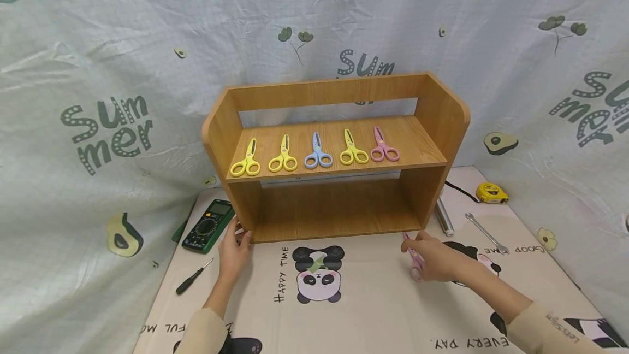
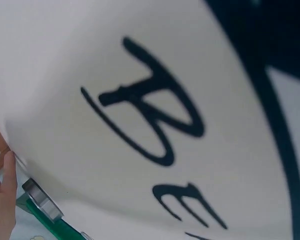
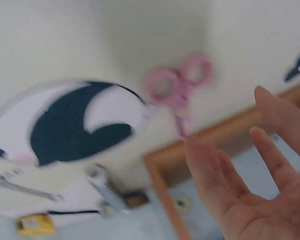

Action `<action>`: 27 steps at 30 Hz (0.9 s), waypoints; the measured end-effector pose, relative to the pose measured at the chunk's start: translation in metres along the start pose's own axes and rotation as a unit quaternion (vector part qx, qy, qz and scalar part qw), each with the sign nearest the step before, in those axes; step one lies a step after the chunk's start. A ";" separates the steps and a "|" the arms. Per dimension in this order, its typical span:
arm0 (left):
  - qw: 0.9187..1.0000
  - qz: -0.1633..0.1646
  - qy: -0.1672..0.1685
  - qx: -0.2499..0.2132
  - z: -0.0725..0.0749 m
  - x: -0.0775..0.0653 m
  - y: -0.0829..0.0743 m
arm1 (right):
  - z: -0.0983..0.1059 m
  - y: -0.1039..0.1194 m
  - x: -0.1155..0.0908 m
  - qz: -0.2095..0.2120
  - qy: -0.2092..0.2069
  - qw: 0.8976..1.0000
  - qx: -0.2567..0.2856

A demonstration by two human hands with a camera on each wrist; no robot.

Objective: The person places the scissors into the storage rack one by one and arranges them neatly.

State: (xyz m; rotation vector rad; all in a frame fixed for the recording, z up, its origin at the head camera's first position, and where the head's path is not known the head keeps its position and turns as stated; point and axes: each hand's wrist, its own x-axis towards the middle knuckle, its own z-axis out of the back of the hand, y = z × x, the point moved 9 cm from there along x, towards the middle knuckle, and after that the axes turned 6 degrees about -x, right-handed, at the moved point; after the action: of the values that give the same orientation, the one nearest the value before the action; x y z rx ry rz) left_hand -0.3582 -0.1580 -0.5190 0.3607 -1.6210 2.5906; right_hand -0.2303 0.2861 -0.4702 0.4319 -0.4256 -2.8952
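A small wooden shelf (image 1: pixel 339 173) stands on the table. My left hand (image 1: pixel 233 250) rests against its lower left front corner; the left wrist view shows an extended finger (image 2: pixel 10 172) touching the wood. Pink scissors (image 1: pixel 415 261) lie on the table before the shelf's right end, blades toward it. My right hand (image 1: pixel 432 255) is over them, partly hiding them in the head view. In the right wrist view its fingers are spread, one fingertip (image 3: pixel 192 145) right by the blade tip of the scissors (image 3: pixel 179 95), nothing between them.
On the upper board lie yellow scissors (image 1: pixel 283 160), blue scissors (image 1: pixel 318 154) and more pink scissors (image 1: pixel 383 149), several in one row. Left of the shelf are a green multimeter (image 1: pixel 206 228) and a screwdriver (image 1: pixel 189 282). To its right lie a metal tube (image 1: pixel 444 218), a wrench (image 1: pixel 486 232) and a yellow tape measure (image 1: pixel 491 193).
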 end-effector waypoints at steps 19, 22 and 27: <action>1.000 0.009 0.000 0.012 -0.001 0.002 0.001 | -0.034 -0.028 0.013 0.009 -0.011 1.000 -0.015; 1.000 0.006 -0.004 0.009 0.000 0.002 0.002 | -0.036 -0.029 0.015 0.013 -0.009 1.000 -0.018; 1.000 0.003 -0.006 0.006 0.000 0.003 0.001 | -0.036 -0.029 0.017 0.008 -0.004 1.000 -0.013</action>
State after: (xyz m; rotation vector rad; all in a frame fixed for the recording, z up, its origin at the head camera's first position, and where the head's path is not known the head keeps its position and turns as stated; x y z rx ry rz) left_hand -0.3609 -0.1587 -0.5195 0.3736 -1.6126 2.6088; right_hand -0.2388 0.3007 -0.5163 0.4100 -0.3906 -2.8840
